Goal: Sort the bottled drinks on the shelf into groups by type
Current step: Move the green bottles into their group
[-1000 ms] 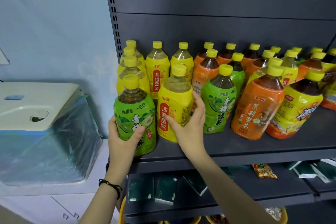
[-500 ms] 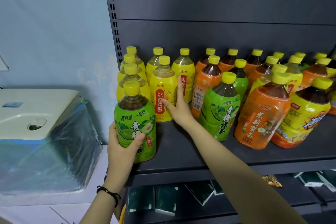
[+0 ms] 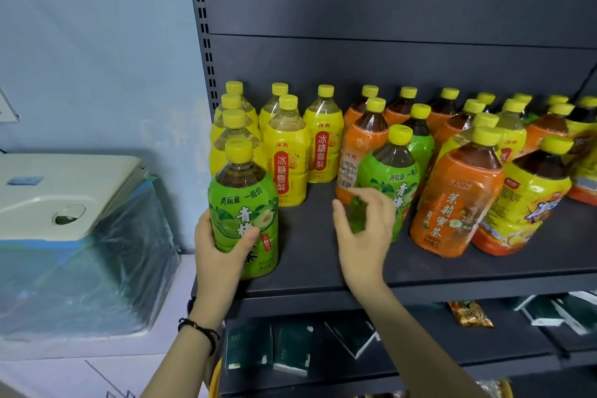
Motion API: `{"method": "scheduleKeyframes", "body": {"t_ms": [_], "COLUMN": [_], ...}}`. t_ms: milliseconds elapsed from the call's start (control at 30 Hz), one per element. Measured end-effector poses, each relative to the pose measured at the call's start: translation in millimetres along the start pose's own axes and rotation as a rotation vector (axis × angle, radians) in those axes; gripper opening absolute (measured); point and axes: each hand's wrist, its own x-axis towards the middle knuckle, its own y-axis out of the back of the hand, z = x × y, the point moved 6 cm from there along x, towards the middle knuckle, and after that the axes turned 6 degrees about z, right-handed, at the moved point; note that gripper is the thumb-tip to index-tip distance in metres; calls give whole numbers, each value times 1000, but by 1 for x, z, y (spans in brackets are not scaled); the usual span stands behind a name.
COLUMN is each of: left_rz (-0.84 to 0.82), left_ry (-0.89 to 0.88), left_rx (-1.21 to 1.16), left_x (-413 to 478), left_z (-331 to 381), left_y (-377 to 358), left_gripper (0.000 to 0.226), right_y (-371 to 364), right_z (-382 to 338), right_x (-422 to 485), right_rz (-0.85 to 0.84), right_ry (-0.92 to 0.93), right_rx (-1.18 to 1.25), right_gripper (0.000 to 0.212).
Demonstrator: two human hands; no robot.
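Left hand clasps a green bottle standing upright at the front left corner of the shelf, with the thumb across the label and the palm and fingers round its left side. Right hand, blurred, hangs over the shelf with thumb and fingers apart and loosely bent, clasping nothing. A second green bottle stands just behind its fingertips; contact cannot be told. Yellow bottles are grouped at rear left. An orange bottle stands right of the second green bottle.
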Motion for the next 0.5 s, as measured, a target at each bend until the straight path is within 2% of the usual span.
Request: {"method": "scheduleKeyframes", "body": {"t_ms": [67,133,233,333,433,500], "left_rz": [-6,-29,-54,-65,-72,-86], "left_ry": [6,18,25,16,29,38], "left_rx": [-17,-26,-40,-55,-56,-48], "left_x": [-3,-7,-14,-18,-19,-20], "left_z": [2,4,6,11,12,12], "left_y": [-1,-3,-7,-10,-11,-12], "left_gripper": [62,64,68,61,64,73], "right_y": [21,34,30,18,20,20], "right_z": [7,22,50,63,64,61], "right_x": [9,23,37,36,37,38], "right_rz": [116,159,13,-141,-176,-232], "right_ry": [-8,-102,-299,-463,-494,-493], "right_rx": [-83,-77,32,172,98,26], "right_gripper": [37,52,77,93,101,97]}}
